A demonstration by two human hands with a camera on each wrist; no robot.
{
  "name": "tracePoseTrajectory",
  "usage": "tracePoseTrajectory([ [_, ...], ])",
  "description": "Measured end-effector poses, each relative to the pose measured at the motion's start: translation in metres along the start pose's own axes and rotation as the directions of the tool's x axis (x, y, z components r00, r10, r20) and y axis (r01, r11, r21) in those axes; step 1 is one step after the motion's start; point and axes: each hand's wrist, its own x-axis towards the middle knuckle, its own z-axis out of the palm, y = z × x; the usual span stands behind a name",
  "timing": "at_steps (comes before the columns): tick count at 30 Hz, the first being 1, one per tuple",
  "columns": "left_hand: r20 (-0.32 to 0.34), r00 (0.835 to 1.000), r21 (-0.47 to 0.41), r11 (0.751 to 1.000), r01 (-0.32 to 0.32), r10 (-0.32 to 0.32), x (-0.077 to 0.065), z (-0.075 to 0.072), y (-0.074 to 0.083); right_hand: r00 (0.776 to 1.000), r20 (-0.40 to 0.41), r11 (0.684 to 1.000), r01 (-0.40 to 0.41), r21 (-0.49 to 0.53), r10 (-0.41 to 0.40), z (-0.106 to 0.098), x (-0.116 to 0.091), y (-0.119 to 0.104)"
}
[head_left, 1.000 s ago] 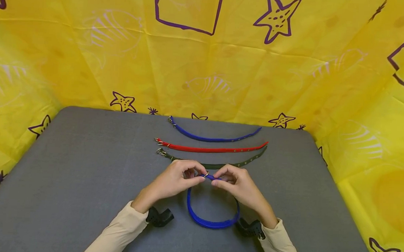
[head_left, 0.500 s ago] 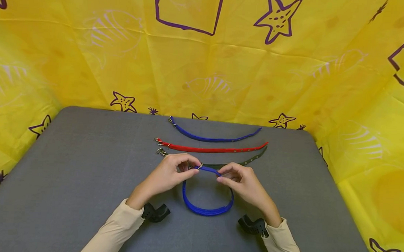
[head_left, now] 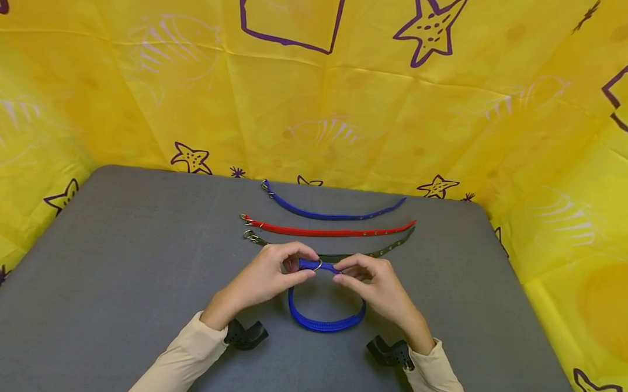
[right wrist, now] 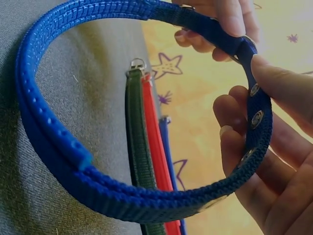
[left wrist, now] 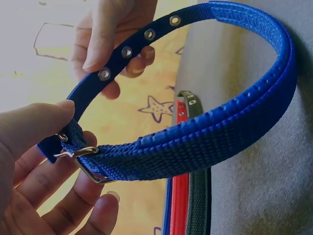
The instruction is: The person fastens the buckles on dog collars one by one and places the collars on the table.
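A blue dog collar (head_left: 325, 325), bent into a loop, hangs between both hands over the grey table. My left hand (head_left: 274, 270) pinches it at the buckle end, thumb against the strap, with the metal buckle (left wrist: 88, 166) just by the fingers in the left wrist view. My right hand (head_left: 375, 283) pinches the strap's narrow end between thumb and fingers. Metal-rimmed eyelets (left wrist: 127, 52) run along that end. A metal ring (head_left: 318, 265) shows at the left fingertips. In the right wrist view the padded lining (right wrist: 54, 110) faces inward round the loop.
Behind the hands lie an olive-green collar (head_left: 337, 258), partly hidden by them, then a red collar (head_left: 317, 232) and another blue collar (head_left: 334, 217), stretched side by side on the grey table (head_left: 132, 258). A yellow patterned cloth (head_left: 328, 103) hangs round the back and sides.
Both hands rise slightly and spread with the collar, exposing more strap between them. My left hand then comes back right toward the right hand. The loop sits higher than at first.
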Motion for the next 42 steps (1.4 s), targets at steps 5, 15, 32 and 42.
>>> tracePoseTrajectory([
  [5,0.028,1.0,-0.002,1.0,-0.004,0.004,0.0001,0.0035,0.0002,0.997,0.036,0.996,0.074,-0.045,-0.072,0.0023,0.0004,0.0006],
  [15,0.023,1.0,0.007,1.0,-0.01,0.01,0.0006,0.0031,-0.0038,0.991,0.079,0.99,0.114,-0.081,-0.107,0.0033,0.0007,0.0023],
  [32,0.017,1.0,-0.032,0.999,-0.003,0.003,0.0004,0.0051,-0.0054,0.982,0.133,0.985,0.148,-0.093,-0.135,0.004,-0.0006,0.0007],
  [42,0.037,0.999,-0.036,0.999,0.013,-0.012,0.0002,0.0064,-0.0031,0.987,0.131,0.989,0.105,-0.106,-0.091,0.0064,-0.0014,-0.0003],
])
